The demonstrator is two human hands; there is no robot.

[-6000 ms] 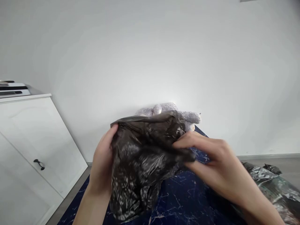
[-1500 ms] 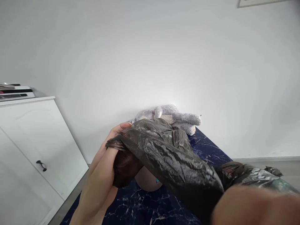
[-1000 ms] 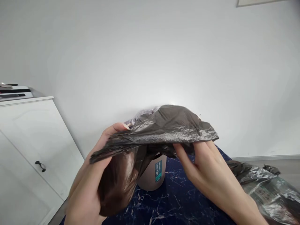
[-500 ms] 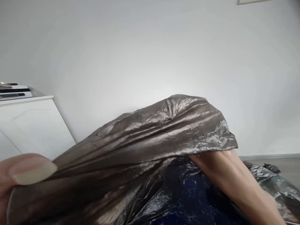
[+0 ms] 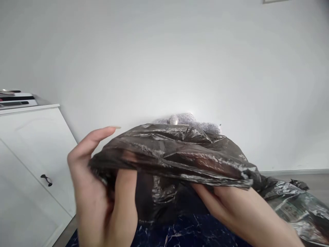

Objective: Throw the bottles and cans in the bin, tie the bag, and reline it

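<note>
A thin dark plastic bag (image 5: 164, 151) is stretched between my two hands, its mouth toward me. My left hand (image 5: 89, 188) grips its left side, with the thumb inside the opening and the index finger sticking out past the film. My right hand (image 5: 231, 202) reaches into the mouth from the right and holds up the film. Its fingers show only dimly through the plastic. Below the bag is a dark blue marble-patterned surface (image 5: 180, 233). Behind it, a grey fuzzy thing (image 5: 209, 127) with a pale round part (image 5: 173, 119) is partly hidden.
At the left is a white cabinet (image 5: 31, 144) with a dark handle (image 5: 46, 180) and some white and black items (image 5: 17, 100) on top. A filled dark plastic bag (image 5: 295, 202) lies at the lower right. A pale wall (image 5: 164, 61) stands behind everything.
My left hand has moved right and away from the camera, its thumb now inside the bag's mouth. The bag is lower and bunched, exposing the grey fuzzy thing behind.
</note>
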